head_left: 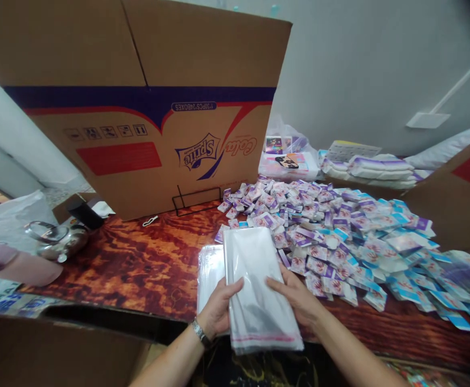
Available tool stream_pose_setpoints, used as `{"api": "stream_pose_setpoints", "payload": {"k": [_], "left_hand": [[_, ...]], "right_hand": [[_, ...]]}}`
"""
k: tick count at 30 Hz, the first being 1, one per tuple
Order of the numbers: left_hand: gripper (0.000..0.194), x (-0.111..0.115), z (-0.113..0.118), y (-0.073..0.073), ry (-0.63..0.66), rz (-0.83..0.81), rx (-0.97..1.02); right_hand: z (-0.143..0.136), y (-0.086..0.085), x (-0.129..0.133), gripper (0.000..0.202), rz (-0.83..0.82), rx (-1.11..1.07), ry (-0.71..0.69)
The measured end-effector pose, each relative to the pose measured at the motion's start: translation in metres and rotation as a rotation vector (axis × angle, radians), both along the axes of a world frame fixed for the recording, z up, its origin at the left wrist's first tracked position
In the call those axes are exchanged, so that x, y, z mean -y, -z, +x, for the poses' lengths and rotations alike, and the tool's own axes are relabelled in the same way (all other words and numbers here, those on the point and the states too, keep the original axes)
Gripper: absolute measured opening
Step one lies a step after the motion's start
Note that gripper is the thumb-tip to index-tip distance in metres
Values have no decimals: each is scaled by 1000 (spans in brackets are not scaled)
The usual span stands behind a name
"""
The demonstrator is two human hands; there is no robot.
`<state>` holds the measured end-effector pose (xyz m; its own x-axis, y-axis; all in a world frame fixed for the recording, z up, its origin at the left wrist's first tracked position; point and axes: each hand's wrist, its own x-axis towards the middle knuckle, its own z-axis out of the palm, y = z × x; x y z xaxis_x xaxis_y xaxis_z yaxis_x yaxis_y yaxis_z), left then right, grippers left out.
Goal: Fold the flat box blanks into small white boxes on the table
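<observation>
A stack of clear plastic bags (259, 290) with a pinkish strip along its lower edge is held up between both hands. My left hand (218, 306), with a metal watch on the wrist, grips the stack's left side, thumb on top. On the right side my right hand (295, 295) grips it too, its thumb over the front and the other fingers hidden behind. Under and left of the held stack, another stack of clear bags (209, 274) lies on the table. Just beyond my right hand spreads a big heap of small purple, blue and white packets (319, 252).
A large upside-down printed cardboard box (166, 156) stands at the back of the glossy red-brown table (150, 269). At left are a pink bottle (21, 266) and a metal kettle (63, 242). Bagged items (291, 164) lie behind the heap; another carton (456, 199) stands at right.
</observation>
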<state>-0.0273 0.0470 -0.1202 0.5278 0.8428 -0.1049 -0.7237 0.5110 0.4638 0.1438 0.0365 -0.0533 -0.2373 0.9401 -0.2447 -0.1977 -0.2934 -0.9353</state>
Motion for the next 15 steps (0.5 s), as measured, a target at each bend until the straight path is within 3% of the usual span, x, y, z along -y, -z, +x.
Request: {"api": "stream_pose_setpoints", "payload": {"k": [4, 7, 9, 10, 13, 15], "left_hand": [[51, 3, 5, -5, -3, 42, -40], [47, 3, -5, -7, -15, 138, -232], [46, 2, -21, -1, -133, 161, -485], [47, 0, -31, 5, -271, 150, -645], [47, -3, -60, 31, -529, 86, -821], [46, -2, -71, 47, -622, 31, -942]], "right_hand": [[0, 6, 2, 61, 13, -10, 62], [7, 7, 4, 69, -14, -11, 106], [14, 5, 4, 69, -24, -1, 140], [19, 5, 4, 69, -26, 5, 164], [32, 11, 2, 68, -55, 14, 227], [37, 23, -1, 65, -91, 6, 226]]}}
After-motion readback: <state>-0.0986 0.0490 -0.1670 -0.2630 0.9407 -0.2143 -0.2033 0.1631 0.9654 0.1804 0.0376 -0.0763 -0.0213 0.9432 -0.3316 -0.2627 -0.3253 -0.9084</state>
